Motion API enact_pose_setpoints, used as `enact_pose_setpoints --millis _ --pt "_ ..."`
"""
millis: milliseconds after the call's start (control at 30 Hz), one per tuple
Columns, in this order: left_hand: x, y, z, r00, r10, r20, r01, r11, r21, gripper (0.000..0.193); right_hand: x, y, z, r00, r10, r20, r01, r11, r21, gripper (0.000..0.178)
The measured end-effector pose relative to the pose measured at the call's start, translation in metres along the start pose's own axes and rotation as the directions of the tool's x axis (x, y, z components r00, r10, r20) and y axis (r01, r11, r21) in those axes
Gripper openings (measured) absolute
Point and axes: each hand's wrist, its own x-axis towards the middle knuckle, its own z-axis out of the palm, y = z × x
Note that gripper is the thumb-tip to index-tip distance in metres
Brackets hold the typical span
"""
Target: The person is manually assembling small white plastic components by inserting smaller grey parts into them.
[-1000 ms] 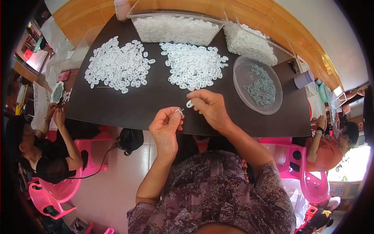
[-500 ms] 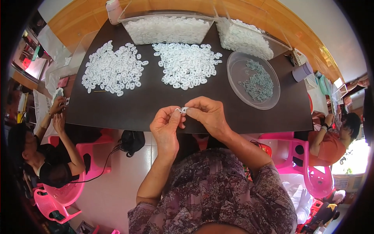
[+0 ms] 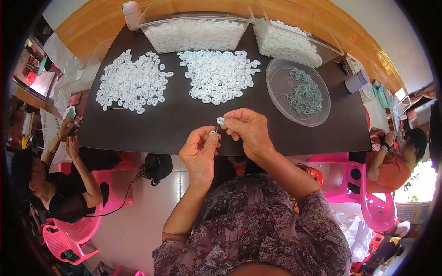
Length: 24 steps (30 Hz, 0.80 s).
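Observation:
Over the front of the dark table, my right hand [image 3: 245, 127] pinches a small white oval plastic piece [image 3: 221, 120] with a hole in it. Just left of it and slightly nearer, my left hand [image 3: 200, 147] grips another white plastic piece [image 3: 213, 133] between thumb and finger. A thin dark pin [image 3: 217, 129] stands up from that piece. The two white pieces are apart. Beyond my hands lies a pile of the same white oval pieces [image 3: 220, 76], with a second pile [image 3: 131, 83] to its left. A round clear dish [image 3: 276, 94] at right holds many small grey-green pins [image 3: 305, 94].
Two clear bins [image 3: 195, 49] [image 3: 287, 43] full of white pieces stand at the back. A pink bottle [image 3: 132, 16] is at back left, a lilac cup [image 3: 357, 83] at right. People sit on both sides, on pink chairs [image 3: 377, 214]. A yellow stick [image 3: 120, 108] lies by the left pile.
My right hand has moved up and away from the left, its white piece now separated from the left hand's piece. The pin in the left hand's piece has come into view.

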Motion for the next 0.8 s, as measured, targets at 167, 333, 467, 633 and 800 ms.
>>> enact_pose_setpoints --millis 167,333,467,633,800 --pt "0.0 -0.002 -0.002 0.999 -0.033 0.009 0.033 0.999 -0.02 0.014 -0.003 0.002 0.007 1.0 -0.013 0.006 0.013 1.0 0.003 0.01" --pt "-0.001 -0.002 -0.003 0.999 -0.033 -0.015 0.033 0.999 -0.001 0.015 -0.004 0.005 0.009 1.0 -0.027 0.002 0.027 0.999 -0.028 0.011" --pt "-0.001 -0.003 -0.005 0.999 -0.025 -0.023 0.025 1.0 0.006 0.015 -0.006 0.005 0.012 0.999 -0.048 0.002 0.048 0.997 -0.058 0.011" --pt "0.0 -0.003 -0.004 0.999 -0.024 -0.027 0.024 1.0 0.017 0.014 -0.007 0.008 0.013 0.998 -0.07 0.004 0.07 0.991 -0.111 0.011" --pt "-0.001 -0.004 -0.003 1.0 -0.013 -0.029 0.013 1.0 0.013 0.015 -0.011 0.007 0.016 0.99 -0.141 0.003 0.139 0.977 -0.164 0.011"
